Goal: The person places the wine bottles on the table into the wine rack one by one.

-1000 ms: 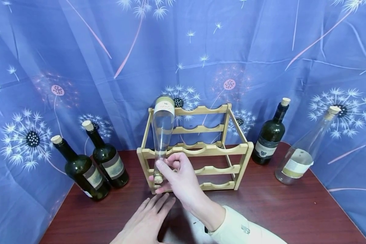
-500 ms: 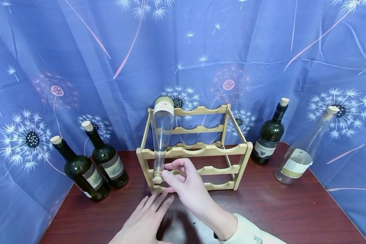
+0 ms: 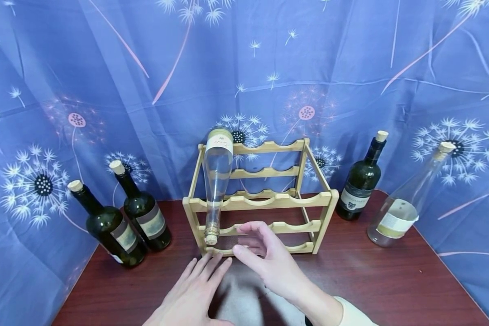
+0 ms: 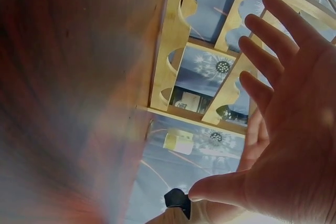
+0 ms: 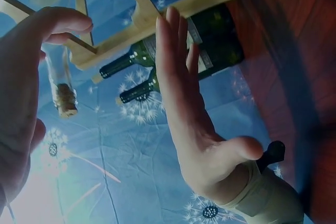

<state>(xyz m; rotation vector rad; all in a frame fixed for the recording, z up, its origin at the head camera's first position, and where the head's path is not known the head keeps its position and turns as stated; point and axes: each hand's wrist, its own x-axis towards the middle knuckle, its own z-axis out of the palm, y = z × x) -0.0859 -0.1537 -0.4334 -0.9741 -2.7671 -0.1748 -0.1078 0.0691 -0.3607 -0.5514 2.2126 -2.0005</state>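
Observation:
A clear glass bottle (image 3: 218, 176) with a cork and a pale label lies in the leftmost notch of the wooden wine rack's (image 3: 265, 203) top tier, its neck pointing toward me. My right hand (image 3: 270, 265) is just right of the bottle's neck, apart from it, fingers loosely bent around nothing. Low in front of the rack's left side, my left hand (image 3: 191, 290) has its fingers extended and holds nothing. In the right wrist view, the bottle's cork (image 5: 67, 107) shows beyond the right hand (image 5: 23, 82).
Two dark green corked bottles (image 3: 116, 237) (image 3: 148, 222) stand left of the rack. On the right stand another dark bottle (image 3: 356, 188) and a clear bottle (image 3: 397, 217) with a cork. The reddish-brown table (image 3: 375, 280) meets a blue dandelion-print cloth (image 3: 244, 59) behind.
My right hand has let go of the clear bottle's neck and drawn back down and to the right. The bottle stays in its notch. The left hand has hardly moved.

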